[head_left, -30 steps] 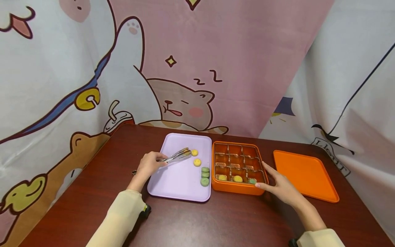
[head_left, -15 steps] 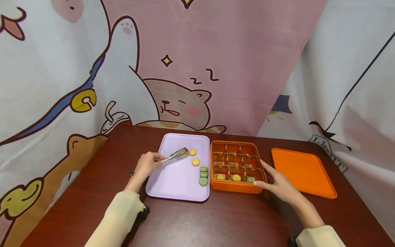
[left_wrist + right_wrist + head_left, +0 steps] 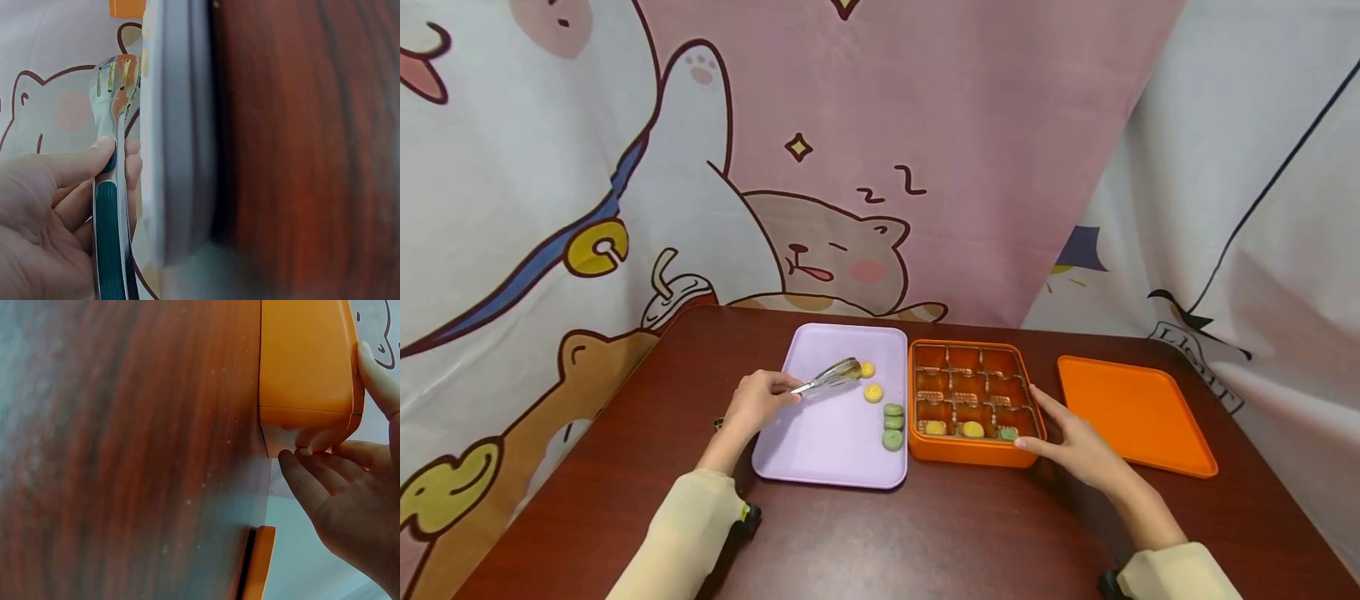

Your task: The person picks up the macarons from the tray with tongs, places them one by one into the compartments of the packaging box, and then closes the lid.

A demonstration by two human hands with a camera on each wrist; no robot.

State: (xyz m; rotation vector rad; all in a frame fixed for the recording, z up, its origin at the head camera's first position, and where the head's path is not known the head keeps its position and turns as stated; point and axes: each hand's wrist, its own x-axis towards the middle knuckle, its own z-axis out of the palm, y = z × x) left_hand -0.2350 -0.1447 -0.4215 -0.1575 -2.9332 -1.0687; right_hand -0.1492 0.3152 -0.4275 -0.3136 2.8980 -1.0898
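My left hand (image 3: 756,402) grips metal tongs (image 3: 831,377) with a teal handle (image 3: 110,244), held over a lilac tray (image 3: 820,442). The tong tips sit beside a yellow cookie (image 3: 867,369). A second yellow cookie (image 3: 873,392) and three green cookies (image 3: 892,424) lie on the tray's right side. My right hand (image 3: 1067,439) rests with straight fingers against the near right corner of an orange divided box (image 3: 970,454). The box's front row holds two yellow cookies (image 3: 973,429) and a green one (image 3: 1008,433).
An orange lid (image 3: 1131,414) lies flat to the right of the box. The brown table (image 3: 925,533) is ringed by cartoon-printed curtains (image 3: 820,167) at the back and both sides. Bare tabletop runs along the near edge.
The tongs' tips have dropped slightly toward the tray near the yellow cookie. My right hand stays on the box corner. The head view has shifted a little.
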